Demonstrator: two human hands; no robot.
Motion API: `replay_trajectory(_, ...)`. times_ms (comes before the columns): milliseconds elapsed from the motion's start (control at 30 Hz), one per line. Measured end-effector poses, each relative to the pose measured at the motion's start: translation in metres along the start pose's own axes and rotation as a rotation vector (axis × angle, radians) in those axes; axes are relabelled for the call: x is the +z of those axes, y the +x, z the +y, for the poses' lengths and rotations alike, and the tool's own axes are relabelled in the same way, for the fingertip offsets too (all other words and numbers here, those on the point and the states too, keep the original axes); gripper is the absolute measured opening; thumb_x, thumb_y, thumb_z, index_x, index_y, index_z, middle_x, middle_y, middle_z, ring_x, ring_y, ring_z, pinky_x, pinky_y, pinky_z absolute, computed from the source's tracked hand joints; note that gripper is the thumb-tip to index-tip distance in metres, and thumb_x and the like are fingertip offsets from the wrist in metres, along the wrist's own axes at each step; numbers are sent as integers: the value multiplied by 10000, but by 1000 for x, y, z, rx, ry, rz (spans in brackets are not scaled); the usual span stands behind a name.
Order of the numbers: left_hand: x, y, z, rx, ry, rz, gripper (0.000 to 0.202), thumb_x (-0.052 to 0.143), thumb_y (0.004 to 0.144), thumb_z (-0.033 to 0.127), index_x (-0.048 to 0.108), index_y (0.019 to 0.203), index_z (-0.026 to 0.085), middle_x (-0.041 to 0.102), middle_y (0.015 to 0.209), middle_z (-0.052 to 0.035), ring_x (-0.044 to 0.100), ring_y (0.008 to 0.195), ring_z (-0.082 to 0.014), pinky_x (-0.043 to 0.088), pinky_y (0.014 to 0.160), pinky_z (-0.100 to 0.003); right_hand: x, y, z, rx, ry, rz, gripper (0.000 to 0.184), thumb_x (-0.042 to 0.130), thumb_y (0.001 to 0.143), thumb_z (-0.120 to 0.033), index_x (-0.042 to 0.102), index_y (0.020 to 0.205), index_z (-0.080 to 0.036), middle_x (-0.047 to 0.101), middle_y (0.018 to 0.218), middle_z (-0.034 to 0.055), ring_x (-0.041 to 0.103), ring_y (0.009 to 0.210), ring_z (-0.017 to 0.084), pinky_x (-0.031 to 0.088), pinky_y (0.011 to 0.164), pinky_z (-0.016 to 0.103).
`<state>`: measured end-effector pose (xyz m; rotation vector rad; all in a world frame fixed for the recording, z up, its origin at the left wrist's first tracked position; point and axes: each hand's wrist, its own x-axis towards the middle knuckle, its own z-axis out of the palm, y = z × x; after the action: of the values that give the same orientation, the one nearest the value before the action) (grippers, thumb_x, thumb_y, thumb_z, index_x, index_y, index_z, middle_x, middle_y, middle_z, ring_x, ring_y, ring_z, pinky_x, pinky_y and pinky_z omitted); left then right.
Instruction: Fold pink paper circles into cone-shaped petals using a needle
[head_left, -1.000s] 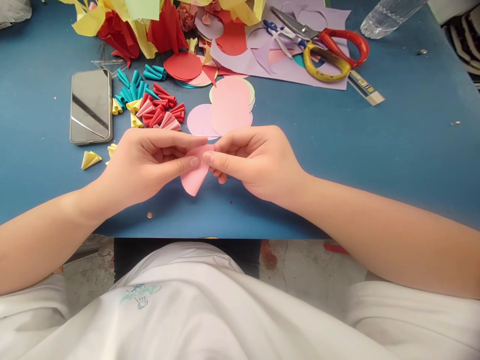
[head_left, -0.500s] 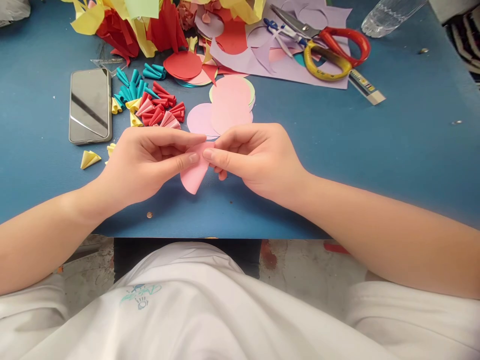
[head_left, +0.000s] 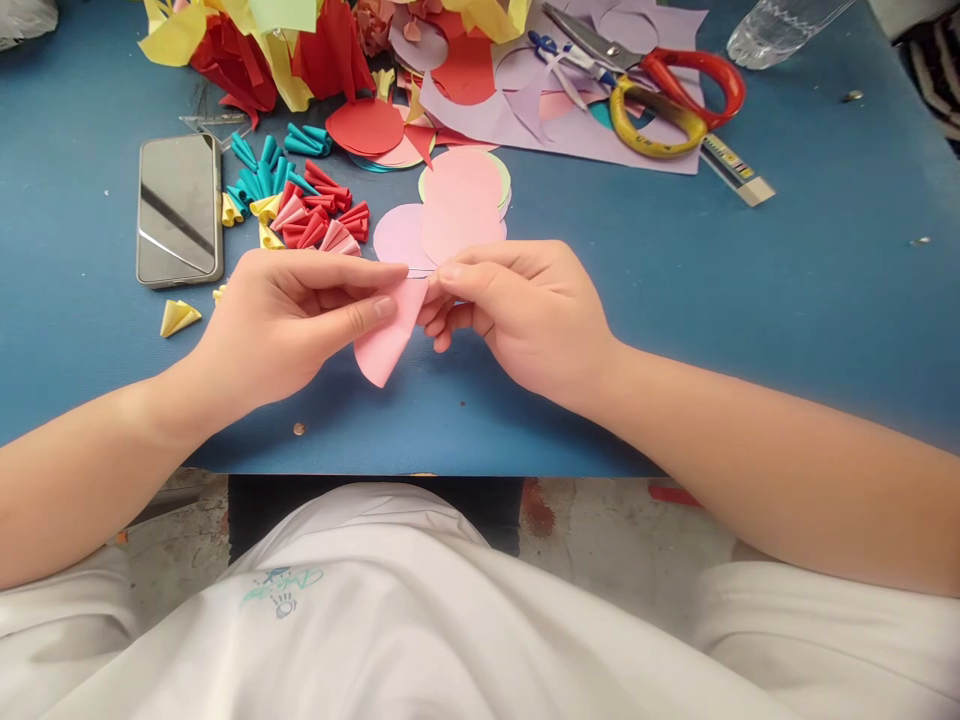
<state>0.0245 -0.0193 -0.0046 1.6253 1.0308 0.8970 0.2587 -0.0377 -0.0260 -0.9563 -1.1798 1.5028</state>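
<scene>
Between finger and thumb, my left hand [head_left: 281,325] pinches a piece of pink paper [head_left: 388,335], folded or rolled to a wedge with its wide rounded end pointing down. My right hand [head_left: 525,310] is at the paper's upper right edge, its fingers curled and its thumb against the forefinger. The exact contact there is partly hidden. Just beyond both hands lie a pink paper disc [head_left: 461,205] and a lilac disc [head_left: 397,235], overlapping others. Rolled paper cones in teal [head_left: 262,180], red [head_left: 322,205] and yellow [head_left: 180,318] lie behind and beside my left hand.
A phone [head_left: 178,210] lies at the left of the blue table [head_left: 750,300]. Scissors [head_left: 660,100] with red and yellow handles rest on lilac paper scraps [head_left: 637,155], beside a cutter-like tool [head_left: 735,170]. A clear bottle [head_left: 780,30] stands at the back right. Crumpled red paper [head_left: 232,60] is at the back.
My right thumb has slid off the pink paper to the right and now rests against the forefinger. The paper's wide end has shifted slightly left and shows more.
</scene>
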Motion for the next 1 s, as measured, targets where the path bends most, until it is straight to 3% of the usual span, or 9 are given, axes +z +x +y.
replay_trajectory(67, -1, 0, -1, -8, 19, 10, 191, 950, 940, 223, 969, 1120, 284, 935, 1022, 47, 924, 1013, -254, 831, 941, -442, 0, 0, -1, 8, -46, 9, 252, 948, 936, -373, 850, 728, -271, 813, 766, 8, 734, 704, 176, 653, 631, 323)
replay_trajectory(233, -1, -1, -2, 2, 30, -12, 207, 980, 951, 227, 962, 1152, 272, 918, 1040, 50, 924, 1019, -264, 840, 959, -471, 2, -1, -2, -18, -155, 33, 340, 1141, 744, -499, 874, 693, -295, 761, 682, -6, 658, 591, 157, 627, 568, 354)
replay_trajectory(400, 0, -1, -1, 31, 37, -19, 192, 953, 954, 204, 961, 1135, 269, 908, 1009, 87, 921, 971, -225, 846, 894, -405, 1, -1, -2, -22, -166, 0, 308, 1134, 771, -519, 889, 694, -349, 761, 681, -12, 648, 576, 158, 665, 569, 381)
replay_trajectory(533, 0, -1, 0, 0, 57, -12, 186, 993, 951, 268, 953, 1132, 275, 918, 1015, 81, 920, 978, -216, 840, 883, -363, -2, -1, -1, -43, -165, -26, 224, 1062, 864, -391, 899, 716, -351, 766, 694, -13, 659, 580, 158, 683, 586, 383)
replay_trajectory(667, 1, -1, 2, 27, 44, 1, 199, 949, 942, 180, 965, 1094, 308, 928, 979, 84, 923, 951, -203, 819, 845, -324, -1, -1, -1, -23, -108, -18, 204, 985, 906, -246, 897, 731, -303, 774, 711, -1, 709, 631, 172, 684, 624, 367)
replay_trajectory(833, 0, -1, 3, -28, 83, 34, 167, 981, 918, 255, 974, 1060, 342, 930, 961, 81, 911, 932, -197, 791, 824, -305, 0, 1, 1, 37, -26, 13, 303, 973, 969, -410, 857, 737, -253, 815, 788, 62, 746, 702, 229, 701, 679, 420)
replay_trajectory(933, 0, -1, 2, -22, 72, 46, 169, 984, 907, 266, 976, 1068, 319, 931, 960, 55, 903, 918, -214, 792, 845, -350, -2, 2, 3, 55, -23, 25, 365, 940, 997, -524, 861, 769, -251, 824, 816, 78, 748, 723, 242, 695, 679, 425)
replay_trajectory(1000, 0, 0, 2, -29, 50, 27, 169, 972, 920, 247, 976, 1077, 311, 936, 985, 34, 906, 945, -232, 797, 889, -392, -2, 3, 2, 48, -55, 8, 409, 991, 936, -599, 851, 757, -259, 815, 800, 62, 737, 718, 229, 682, 664, 404)
